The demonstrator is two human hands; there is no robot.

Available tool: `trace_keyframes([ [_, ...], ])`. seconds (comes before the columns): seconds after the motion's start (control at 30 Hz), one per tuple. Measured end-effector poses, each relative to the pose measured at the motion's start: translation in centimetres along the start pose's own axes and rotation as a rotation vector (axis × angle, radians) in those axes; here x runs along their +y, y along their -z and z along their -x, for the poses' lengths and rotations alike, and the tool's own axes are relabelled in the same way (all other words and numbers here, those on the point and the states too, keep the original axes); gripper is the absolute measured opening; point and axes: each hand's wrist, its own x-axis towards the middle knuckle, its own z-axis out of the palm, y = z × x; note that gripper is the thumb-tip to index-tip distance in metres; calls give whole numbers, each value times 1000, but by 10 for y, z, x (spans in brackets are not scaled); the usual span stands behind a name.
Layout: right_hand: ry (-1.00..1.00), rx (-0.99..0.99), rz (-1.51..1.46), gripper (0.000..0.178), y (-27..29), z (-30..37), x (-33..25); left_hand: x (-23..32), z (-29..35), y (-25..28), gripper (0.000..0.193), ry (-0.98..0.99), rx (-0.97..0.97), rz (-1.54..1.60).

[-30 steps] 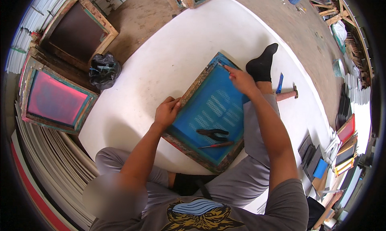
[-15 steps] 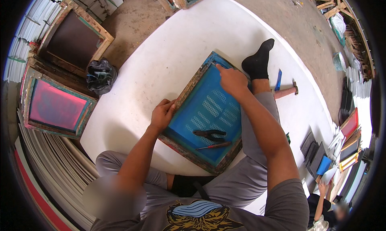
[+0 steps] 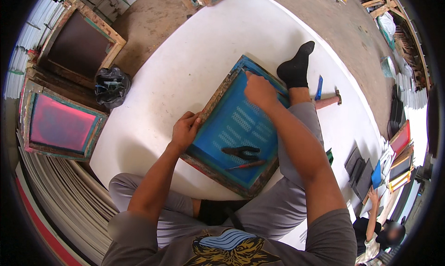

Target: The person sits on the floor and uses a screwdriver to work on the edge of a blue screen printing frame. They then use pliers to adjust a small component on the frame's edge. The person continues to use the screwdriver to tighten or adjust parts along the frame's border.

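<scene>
Across my lap lies a screen printing frame (image 3: 214, 175) with worn wooden sides and blue mesh. My left hand (image 3: 185, 131) is closed on its left side, thumb on top. At the frame's far corner my right hand (image 3: 260, 91) is closed, its fingertips pressed together on the inner edge of the mesh. Whatever it may pinch there is too small to make out. Dark-handled pliers (image 3: 241, 152) rest on the near part of the mesh. Just below them is a thin tool with a red and black handle (image 3: 250, 164), like a screwdriver.
I sit on a white surface (image 3: 153, 94). A hammer (image 3: 327, 103) and a blue tool (image 3: 319, 87) lie beyond my right leg. On the left are a black plastic bag (image 3: 112, 86) and a pink-meshed frame (image 3: 62, 122). Another person (image 3: 371, 233) works at the lower right.
My right hand's fingers have drawn in more tightly at the frame's far corner, and the hand has shifted slightly left. The left hand keeps its hold. At right, the other person's hand has moved.
</scene>
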Motion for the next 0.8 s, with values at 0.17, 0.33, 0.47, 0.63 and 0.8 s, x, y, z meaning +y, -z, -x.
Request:
trace_keyframes([
  [0.17,37,-46,86,62,14,-2,4,-7,-1,0,34,9,7,-22],
  [0.33,29,-37,2,65,11,6,4,-6,-2,0,34,13,-1,-48],
  [0.47,58,37,-163,60,-5,4,22,-8,-1,-1,35,-9,2,-57],
  [0.63,49,126,-369,48,-18,16,35,-8,0,-1,36,9,-4,-64],
  [0.8,23,117,-431,43,-10,22,28,-8,-1,-1,37,12,-6,-73],
])
